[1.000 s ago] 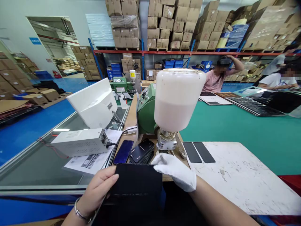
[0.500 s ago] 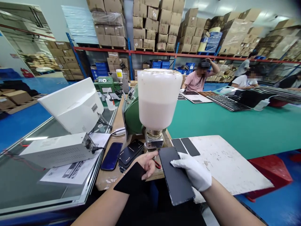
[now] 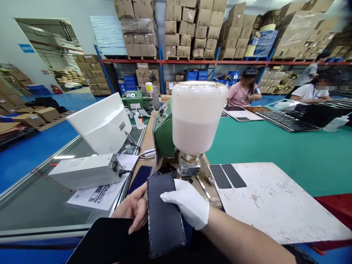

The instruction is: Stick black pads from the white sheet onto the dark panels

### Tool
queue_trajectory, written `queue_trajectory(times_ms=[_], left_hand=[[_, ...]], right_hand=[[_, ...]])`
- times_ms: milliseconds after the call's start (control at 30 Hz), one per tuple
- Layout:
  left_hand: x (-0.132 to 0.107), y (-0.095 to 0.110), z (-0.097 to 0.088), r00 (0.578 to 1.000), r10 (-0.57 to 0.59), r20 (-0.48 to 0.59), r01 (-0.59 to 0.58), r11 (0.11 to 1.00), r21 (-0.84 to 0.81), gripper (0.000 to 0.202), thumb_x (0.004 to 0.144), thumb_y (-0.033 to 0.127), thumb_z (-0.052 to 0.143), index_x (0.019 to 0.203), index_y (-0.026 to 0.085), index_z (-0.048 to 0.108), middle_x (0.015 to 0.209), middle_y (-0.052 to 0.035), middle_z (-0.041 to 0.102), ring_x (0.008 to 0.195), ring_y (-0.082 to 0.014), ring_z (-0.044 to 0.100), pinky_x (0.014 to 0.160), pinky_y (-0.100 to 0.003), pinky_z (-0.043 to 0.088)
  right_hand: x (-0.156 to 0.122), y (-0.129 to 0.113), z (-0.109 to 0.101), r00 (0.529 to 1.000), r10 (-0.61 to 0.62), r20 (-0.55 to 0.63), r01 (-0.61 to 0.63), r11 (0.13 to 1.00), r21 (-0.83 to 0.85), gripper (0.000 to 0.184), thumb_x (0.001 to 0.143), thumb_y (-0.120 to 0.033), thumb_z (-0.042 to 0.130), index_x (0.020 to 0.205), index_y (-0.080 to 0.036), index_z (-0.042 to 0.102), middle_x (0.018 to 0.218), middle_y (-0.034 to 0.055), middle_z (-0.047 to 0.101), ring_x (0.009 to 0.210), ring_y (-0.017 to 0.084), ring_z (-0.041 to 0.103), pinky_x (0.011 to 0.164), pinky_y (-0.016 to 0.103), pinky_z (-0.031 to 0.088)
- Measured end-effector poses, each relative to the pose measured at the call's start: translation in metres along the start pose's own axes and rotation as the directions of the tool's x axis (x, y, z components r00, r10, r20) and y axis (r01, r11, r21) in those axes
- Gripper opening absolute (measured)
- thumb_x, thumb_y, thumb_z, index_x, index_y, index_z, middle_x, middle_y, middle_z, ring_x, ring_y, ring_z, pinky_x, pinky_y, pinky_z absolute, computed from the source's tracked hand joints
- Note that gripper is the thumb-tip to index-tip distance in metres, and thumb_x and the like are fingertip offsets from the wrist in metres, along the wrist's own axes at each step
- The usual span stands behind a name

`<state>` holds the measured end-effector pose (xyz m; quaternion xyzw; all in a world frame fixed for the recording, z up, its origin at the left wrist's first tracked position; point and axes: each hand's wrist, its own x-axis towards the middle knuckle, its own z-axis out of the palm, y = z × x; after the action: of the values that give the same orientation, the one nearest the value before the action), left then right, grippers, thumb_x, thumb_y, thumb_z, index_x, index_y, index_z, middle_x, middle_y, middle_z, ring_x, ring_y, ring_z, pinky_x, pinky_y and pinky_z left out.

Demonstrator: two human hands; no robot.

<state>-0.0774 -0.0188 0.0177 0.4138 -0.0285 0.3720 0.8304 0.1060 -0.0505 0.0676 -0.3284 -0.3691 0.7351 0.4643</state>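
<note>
My right hand (image 3: 191, 205), in a white glove, grips a dark phone screen (image 3: 165, 216) at its right edge, thumb on top and fingers underneath. The panel's border looks rough and speckled. Bare and palm up, my left hand (image 3: 134, 209) is at the screen's left edge, fingers loosely bent and partly apart; one fingertip is hidden at or behind that edge. A large black shape (image 3: 107, 238) covers my left wrist and forearm. Just beyond the screen stands a green machine (image 3: 164, 134) with a white bottle (image 3: 198, 117) of pale liquid above its metal head (image 3: 189, 168).
Two dark screens (image 3: 233, 176) lie on a stained white board (image 3: 264, 201) at right. A blue-black phone (image 3: 140, 178) and a black phone part (image 3: 167, 168) are left of the machine. A thin tool (image 3: 203, 187) lies beside it. People sit along the green table (image 3: 247, 143).
The view has turned left. Both hands and the held screen now appear further left, with the screen covering more of the phone parts. The thin tool has come into fuller view.
</note>
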Motion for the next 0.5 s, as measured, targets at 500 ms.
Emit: queue_trajectory(times_ms=[500], left_hand=[[0.028,-0.066,-0.006,0.840,-0.509,-0.189,0.539,0.821,0.187,0.042,0.080,0.051,0.052,0.115,0.030,0.060,0.045,0.0037,0.050,0.027,-0.0026,0.033,0.028,-0.012,0.024]], right_hand=[[-0.084,-0.098,-0.269,0.759,-0.132,-0.637,-0.454,0.594,-0.664,0.020,0.080,-0.016,0.058,0.100,-0.013,0.061,0.092,0.0074,0.065,0.076,0.016,0.061,0.069,0.030,0.050]])
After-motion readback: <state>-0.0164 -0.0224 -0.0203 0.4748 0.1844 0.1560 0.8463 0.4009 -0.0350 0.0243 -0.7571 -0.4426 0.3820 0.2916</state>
